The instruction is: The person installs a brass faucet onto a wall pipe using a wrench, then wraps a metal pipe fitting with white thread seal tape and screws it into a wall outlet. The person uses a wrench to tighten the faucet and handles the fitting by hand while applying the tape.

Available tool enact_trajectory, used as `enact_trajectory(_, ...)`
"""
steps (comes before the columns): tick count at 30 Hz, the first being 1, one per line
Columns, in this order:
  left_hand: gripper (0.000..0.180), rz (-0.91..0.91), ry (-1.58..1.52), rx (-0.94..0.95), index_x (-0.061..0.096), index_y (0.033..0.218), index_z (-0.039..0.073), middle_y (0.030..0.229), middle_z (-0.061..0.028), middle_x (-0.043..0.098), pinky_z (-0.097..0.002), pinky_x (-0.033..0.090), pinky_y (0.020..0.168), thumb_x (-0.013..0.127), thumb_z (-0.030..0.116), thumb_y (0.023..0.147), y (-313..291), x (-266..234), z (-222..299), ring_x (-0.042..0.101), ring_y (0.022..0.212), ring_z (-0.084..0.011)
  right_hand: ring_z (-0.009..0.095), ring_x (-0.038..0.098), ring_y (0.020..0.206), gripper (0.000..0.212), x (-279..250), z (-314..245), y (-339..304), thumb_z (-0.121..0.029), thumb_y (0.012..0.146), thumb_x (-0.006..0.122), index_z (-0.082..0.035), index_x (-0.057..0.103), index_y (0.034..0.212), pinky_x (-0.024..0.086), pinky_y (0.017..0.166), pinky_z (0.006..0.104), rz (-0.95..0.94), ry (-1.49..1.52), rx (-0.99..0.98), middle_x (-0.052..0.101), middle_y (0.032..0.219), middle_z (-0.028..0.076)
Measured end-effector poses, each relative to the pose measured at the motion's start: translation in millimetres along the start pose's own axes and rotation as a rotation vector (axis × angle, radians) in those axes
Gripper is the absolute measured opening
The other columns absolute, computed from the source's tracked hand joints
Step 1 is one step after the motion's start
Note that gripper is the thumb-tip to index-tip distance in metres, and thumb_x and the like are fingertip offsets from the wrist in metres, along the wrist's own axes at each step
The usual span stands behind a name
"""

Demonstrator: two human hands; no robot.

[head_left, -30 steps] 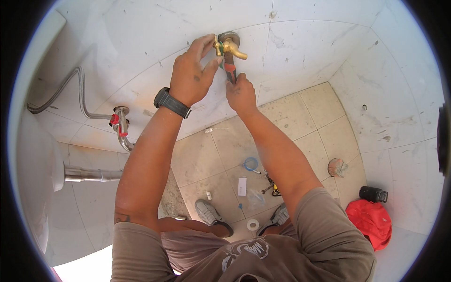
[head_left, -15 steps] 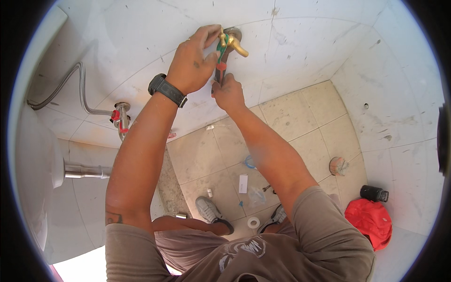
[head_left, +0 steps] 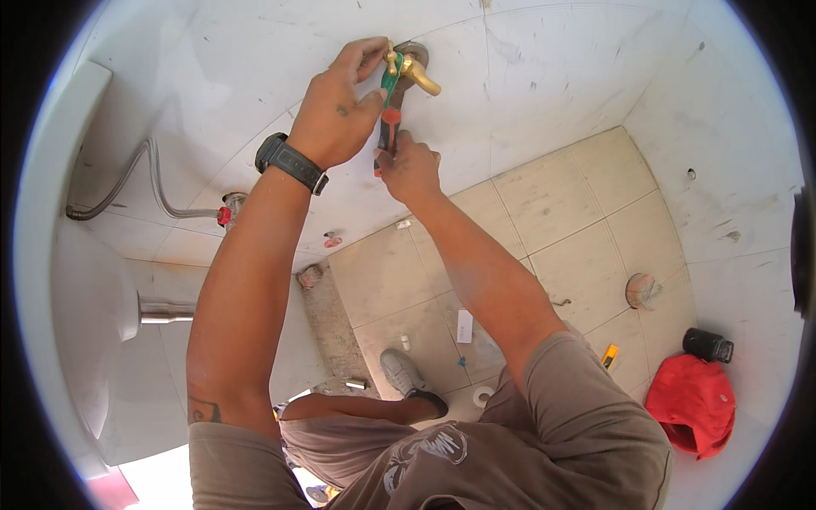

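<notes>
A brass tap [head_left: 421,78] sticks out of the white tiled wall at the top middle. My right hand [head_left: 412,170] is closed round the handles of pliers [head_left: 390,119] with red and black grips, which reach up to the tap's base. Beside the tap, my left hand [head_left: 333,115] curls in from the left. Its fingertips are at the tap's small brass handle, while the thumb presses near a green part [head_left: 390,81] that lies along the pliers' head. What exactly the jaws grip is hidden.
A braided hose [head_left: 159,187] runs to a red-marked valve [head_left: 226,214] at left, beside a white fixture [head_left: 72,280]. On the floor are a small white box [head_left: 464,325], a tape roll [head_left: 483,396], a yellow knife [head_left: 609,355], a red cap [head_left: 690,404] and a black cylinder [head_left: 707,345].
The view has shifted, bringing the yellow knife into sight. Both hands stay at the tap; the pliers' handles and my right hand look little changed relative to it.
</notes>
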State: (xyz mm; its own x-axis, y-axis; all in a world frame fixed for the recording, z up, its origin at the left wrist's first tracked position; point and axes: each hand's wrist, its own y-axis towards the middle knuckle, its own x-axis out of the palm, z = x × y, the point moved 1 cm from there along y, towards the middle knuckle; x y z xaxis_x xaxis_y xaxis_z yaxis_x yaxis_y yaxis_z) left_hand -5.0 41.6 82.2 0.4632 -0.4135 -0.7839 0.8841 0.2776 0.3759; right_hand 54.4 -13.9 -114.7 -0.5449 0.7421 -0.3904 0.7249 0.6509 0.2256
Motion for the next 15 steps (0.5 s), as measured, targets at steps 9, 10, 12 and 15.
enact_trajectory(9,0.058,-0.061,0.045,-0.030,0.043,0.148,0.002,0.149,-0.0181,0.054,-0.0436,0.040,0.117,0.058,0.003,0.091,7,-3,4,0.048,0.144,-0.0316,0.028,0.073,0.072,0.020,6,-6,1,-0.025,0.095,0.066,-0.006,0.059,0.094,0.051,0.080,0.0419,-0.125,0.057,-0.007,0.075,0.073,0.006)
enact_trajectory(10,0.059,-0.073,0.054,-0.041,0.043,0.148,0.002,0.149,-0.0181,0.053,-0.0436,0.040,0.117,0.058,0.003,0.091,7,-4,6,0.048,0.144,-0.0314,0.029,0.073,0.074,0.020,5,-8,2,-0.025,0.094,0.067,-0.006,0.059,0.095,0.047,0.083,0.0440,-0.136,0.084,0.012,0.075,0.072,0.006)
enact_trajectory(12,0.059,-0.077,0.038,-0.048,0.043,0.148,0.002,0.150,-0.0180,0.053,-0.0436,0.039,0.118,0.057,0.003,0.091,8,-4,8,0.047,0.145,-0.0312,0.031,0.071,0.079,0.020,2,-12,1,-0.026,0.092,0.069,-0.007,0.061,0.096,0.040,0.089,0.0483,-0.155,0.124,0.052,0.073,0.070,0.006)
enact_trajectory(15,0.058,-0.048,0.012,-0.025,0.044,0.146,0.002,0.146,-0.0200,0.055,-0.0432,0.042,0.115,0.057,0.003,0.090,9,-2,9,0.049,0.142,-0.0337,0.029,0.072,0.080,0.018,0,-20,-3,-0.024,0.093,0.067,-0.008,0.060,0.096,0.038,0.091,0.0459,-0.179,0.207,0.039,0.074,0.069,0.003)
